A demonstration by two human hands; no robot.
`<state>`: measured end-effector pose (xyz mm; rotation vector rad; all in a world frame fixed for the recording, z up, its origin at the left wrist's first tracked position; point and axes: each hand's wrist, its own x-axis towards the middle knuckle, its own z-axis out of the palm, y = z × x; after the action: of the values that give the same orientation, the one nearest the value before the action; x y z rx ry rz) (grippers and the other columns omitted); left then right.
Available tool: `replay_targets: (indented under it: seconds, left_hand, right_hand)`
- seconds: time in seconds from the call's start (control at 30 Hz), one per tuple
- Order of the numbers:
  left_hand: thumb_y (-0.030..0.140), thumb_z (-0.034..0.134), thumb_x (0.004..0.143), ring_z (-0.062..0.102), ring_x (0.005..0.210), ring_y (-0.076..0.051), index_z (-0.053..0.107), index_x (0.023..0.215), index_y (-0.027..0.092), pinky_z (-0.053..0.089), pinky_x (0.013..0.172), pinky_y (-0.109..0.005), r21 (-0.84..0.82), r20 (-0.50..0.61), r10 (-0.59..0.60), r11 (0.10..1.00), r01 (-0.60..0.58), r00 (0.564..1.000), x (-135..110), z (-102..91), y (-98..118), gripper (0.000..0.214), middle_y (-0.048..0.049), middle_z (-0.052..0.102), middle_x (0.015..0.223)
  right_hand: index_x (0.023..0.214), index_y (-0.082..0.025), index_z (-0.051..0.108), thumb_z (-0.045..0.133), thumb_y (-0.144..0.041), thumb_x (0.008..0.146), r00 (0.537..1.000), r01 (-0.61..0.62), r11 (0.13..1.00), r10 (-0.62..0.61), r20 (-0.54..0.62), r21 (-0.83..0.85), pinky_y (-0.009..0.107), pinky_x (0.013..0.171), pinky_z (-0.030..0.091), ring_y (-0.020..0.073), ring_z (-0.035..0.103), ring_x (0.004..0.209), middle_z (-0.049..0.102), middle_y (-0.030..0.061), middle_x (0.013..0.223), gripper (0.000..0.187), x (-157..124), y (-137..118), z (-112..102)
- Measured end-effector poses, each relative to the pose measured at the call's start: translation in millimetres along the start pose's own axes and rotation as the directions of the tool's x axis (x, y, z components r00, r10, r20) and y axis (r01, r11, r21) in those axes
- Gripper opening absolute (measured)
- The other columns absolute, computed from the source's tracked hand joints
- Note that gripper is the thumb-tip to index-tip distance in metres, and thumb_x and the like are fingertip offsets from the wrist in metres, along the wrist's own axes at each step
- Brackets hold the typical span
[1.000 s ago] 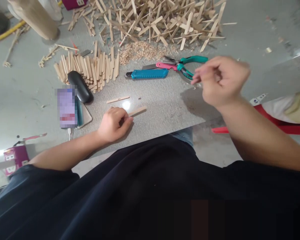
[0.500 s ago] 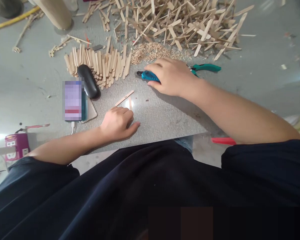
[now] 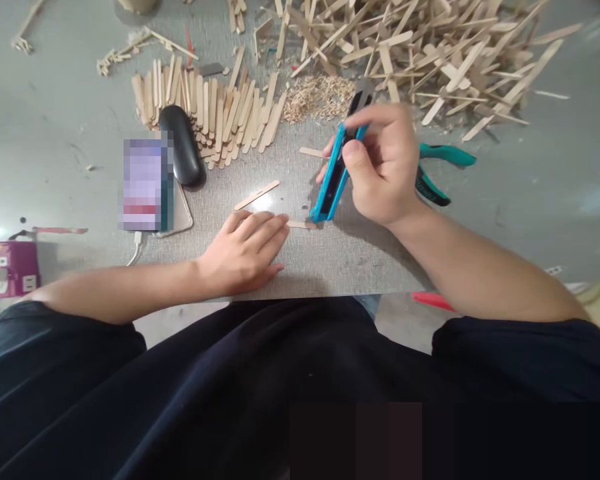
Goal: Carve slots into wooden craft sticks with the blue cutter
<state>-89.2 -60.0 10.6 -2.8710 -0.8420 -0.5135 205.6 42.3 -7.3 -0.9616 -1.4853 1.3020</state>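
Observation:
My right hand (image 3: 383, 160) is closed round a blue utility knife (image 3: 330, 175), raised over the table with its grey blade end pointing up and away. A wooden craft stick (image 3: 313, 153) shows beside that hand's far fingers; whether they touch it I cannot tell. Palm down on the table, my left hand (image 3: 250, 250) has its fingers together, pressing on another craft stick (image 3: 301, 225) whose end sticks out past the fingertips. Just beyond lies a notched craft stick (image 3: 257, 195). Green-handled pliers (image 3: 447, 155) rest right of my right hand.
Rows of craft sticks (image 3: 215, 113) lie behind a black case (image 3: 181, 147) and a phone (image 3: 145, 187) on a cable. Wood chips (image 3: 317, 99) sit before a large loose stick pile (image 3: 430, 53). A purple power socket (image 3: 11, 267) is at far left.
My right hand has lifted the utility knife from beside the pliers and turned it upright. My left hand has flattened and moved right, and its stick now points right.

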Motion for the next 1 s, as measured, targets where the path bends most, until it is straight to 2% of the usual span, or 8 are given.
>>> replay_targets:
  seconds: [0.13, 0.27, 0.4, 0.47, 0.57, 0.67, 0.8, 1.0]
  left_hand:
    - [0.053, 0.066, 0.116, 0.077, 0.106, -0.027, 0.073, 0.145, 0.009, 0.059, 0.093, -0.042, 0.036, 0.089, 0.045, 0.998, -0.049, 0.995, -5.1, -15.2, 20.3, 0.054, -0.0136, 0.087, 0.132]
    - [0.072, 0.090, 0.095, 0.076, 0.121, -0.031, 0.068, 0.154, 0.012, 0.062, 0.101, -0.045, 0.062, 0.208, 0.063, 0.995, -0.078, 0.976, -13.0, -16.0, 31.8, 0.087, -0.0153, 0.082, 0.151]
    - [0.082, 0.093, 0.085, 0.072, 0.136, -0.037, 0.058, 0.168, 0.014, 0.062, 0.110, -0.052, 0.035, 0.234, 0.023, 0.999, -0.032, 0.972, -16.0, -9.4, 28.6, 0.113, -0.0203, 0.075, 0.161]
    - [0.084, 0.090, 0.086, 0.072, 0.136, -0.038, 0.054, 0.172, 0.017, 0.062, 0.112, -0.054, 0.028, 0.236, 0.015, 0.999, -0.022, 0.972, -16.1, -7.4, 25.9, 0.115, -0.0199, 0.075, 0.158]
    - [0.087, 0.086, 0.088, 0.072, 0.140, -0.040, 0.053, 0.174, 0.019, 0.060, 0.119, -0.059, 0.011, 0.251, 0.004, 1.000, -0.006, 0.968, -16.7, -5.4, 24.5, 0.115, -0.0183, 0.076, 0.154]
    - [0.092, 0.086, 0.084, 0.066, 0.155, -0.047, 0.050, 0.178, 0.021, 0.055, 0.128, -0.066, -0.016, 0.286, -0.034, 0.999, 0.040, 0.958, -18.4, -2.6, 26.1, 0.123, -0.0197, 0.069, 0.167]
    - [0.095, 0.087, 0.079, 0.060, 0.162, -0.051, 0.047, 0.181, 0.022, 0.050, 0.133, -0.071, -0.064, 0.283, -0.052, 0.995, 0.073, 0.958, -20.7, 2.0, 28.4, 0.131, -0.0204, 0.062, 0.176]
    - [0.096, 0.084, 0.081, 0.054, 0.168, -0.049, 0.049, 0.180, 0.019, 0.045, 0.138, -0.070, -0.082, 0.277, -0.019, 0.996, 0.043, 0.961, -18.7, 5.4, 24.4, 0.129, -0.0211, 0.058, 0.180]
  right_hand:
    - [0.114, -0.026, 0.081, 0.083, -0.050, 0.107, 0.990, -0.108, 0.979, 0.089, 0.110, 0.175, 0.037, 0.069, 0.074, 0.0193, 0.083, 0.076, 0.084, 0.0012, 0.102, 0.025, -12.9, 3.3, 5.0]
    - [0.133, -0.028, 0.078, 0.090, -0.039, 0.096, 0.926, -0.295, 0.910, 0.198, 0.321, 0.290, 0.040, 0.074, 0.077, 0.0247, 0.089, 0.089, 0.088, 0.0020, 0.109, 0.041, -17.6, -2.0, 0.1]
    - [0.139, -0.037, 0.072, 0.097, -0.047, 0.097, 0.946, -0.044, 0.980, -0.022, 0.323, 0.195, 0.037, 0.085, 0.077, 0.0200, 0.088, 0.093, 0.087, -0.0031, 0.109, 0.049, -19.1, 1.3, 0.3]
    - [0.131, -0.037, 0.076, 0.100, -0.047, 0.095, 0.948, 0.102, 0.989, -0.129, 0.292, 0.106, 0.039, 0.091, 0.076, 0.0199, 0.087, 0.093, 0.085, -0.0041, 0.104, 0.045, -23.4, 6.1, 3.2]
    - [0.127, -0.036, 0.081, 0.101, -0.037, 0.095, 0.947, 0.205, 0.976, -0.177, 0.266, -0.079, 0.038, 0.096, 0.071, 0.0216, 0.085, 0.102, 0.086, -0.0004, 0.112, 0.038, -34.0, 9.9, 8.0]
    - [0.136, -0.036, 0.076, 0.094, -0.042, 0.102, 0.893, 0.369, 0.885, -0.253, 0.372, -0.284, 0.038, 0.092, 0.068, 0.0229, 0.084, 0.103, 0.085, 0.0007, 0.114, 0.039, -42.1, 7.8, 11.1]
    - [0.142, -0.033, 0.069, 0.082, -0.046, 0.112, 0.779, 0.550, 0.769, -0.333, 0.532, -0.324, 0.036, 0.091, 0.067, 0.0210, 0.083, 0.099, 0.085, 0.0000, 0.111, 0.035, -43.6, 4.1, 13.2]
    - [0.137, -0.030, 0.065, 0.070, -0.053, 0.118, 0.722, 0.641, 0.687, -0.388, 0.573, -0.342, 0.040, 0.094, 0.064, 0.0232, 0.084, 0.116, 0.087, 0.0065, 0.127, 0.030, -40.8, 2.6, 14.9]
